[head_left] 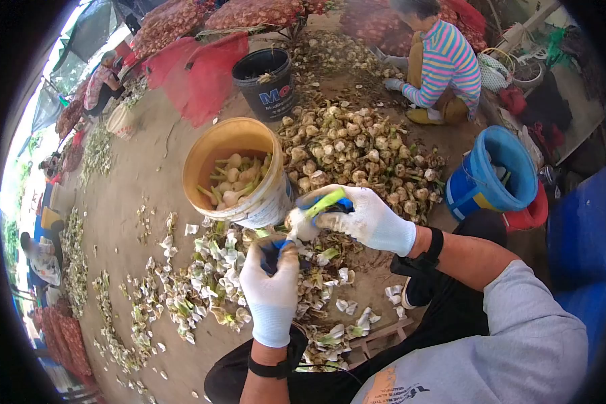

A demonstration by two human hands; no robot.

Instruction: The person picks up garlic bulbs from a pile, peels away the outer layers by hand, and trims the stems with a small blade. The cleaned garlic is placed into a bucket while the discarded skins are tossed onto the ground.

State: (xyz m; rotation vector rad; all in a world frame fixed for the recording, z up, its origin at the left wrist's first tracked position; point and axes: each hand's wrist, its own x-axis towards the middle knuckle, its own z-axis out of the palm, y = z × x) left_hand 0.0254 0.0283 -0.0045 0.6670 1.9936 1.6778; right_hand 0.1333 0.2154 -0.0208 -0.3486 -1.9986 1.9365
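Observation:
My right hand (365, 219), in a white glove with blue palm coating, grips a garlic bulb (304, 227) by its green stem. The bulb is pale, with brownish roots on one side. Below it, my left hand (273, 273) pinches at the bulb's lower edge, its gloved fingertips closed together. Whether a strip of skin sits between those fingertips is too small to tell. Just behind the hands stands a yellowish bucket (198, 151) holding peeled garlic bulbs (234, 176) with stems. Beneath the hands lie loose garlic skins (212, 269).
A large heap of unpeeled garlic (357, 148) lies beyond my hands. A blue bucket (481, 175) stands at right, a black bucket (266, 101) farther back. A person in a striped top (448, 64) crouches behind the heap. Full red net sacks (256, 13) line the back.

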